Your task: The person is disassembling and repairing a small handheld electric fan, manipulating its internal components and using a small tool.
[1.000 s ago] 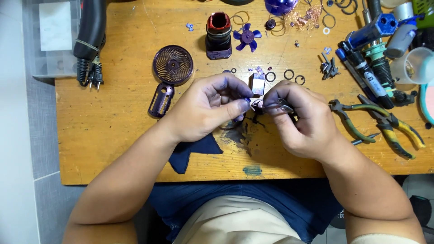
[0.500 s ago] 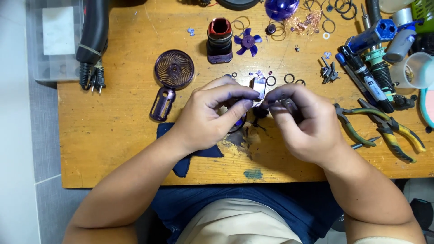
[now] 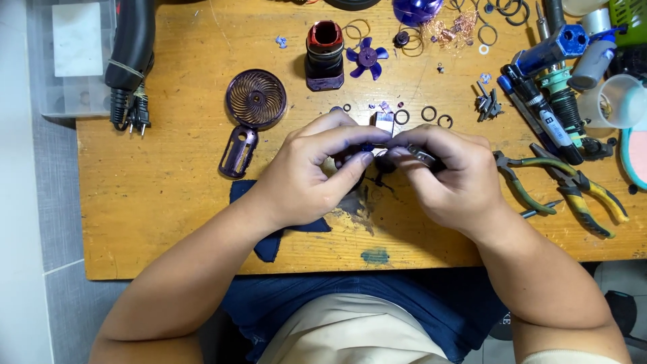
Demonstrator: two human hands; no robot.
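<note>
1. Wooden desk [image 3: 162, 195] packed with bits: round purple grille [image 3: 256, 99], red and black motor housing [image 3: 324, 46], little purple fan blade [image 3: 368, 57], rubber rings, pliers [image 3: 573, 189] off to the right.
2. Left hand [image 3: 306, 178] is pinched narrow, thumb and fingers closed on a small white and purple part [image 3: 384, 128] held just above the desk middle.
3. Right hand [image 3: 448, 178] is curled tight around a small metal piece [image 3: 423, 155], touching that same part.
4. My take: keep both wrists planted and fingertips close, since tiny parts slip easily.
</note>
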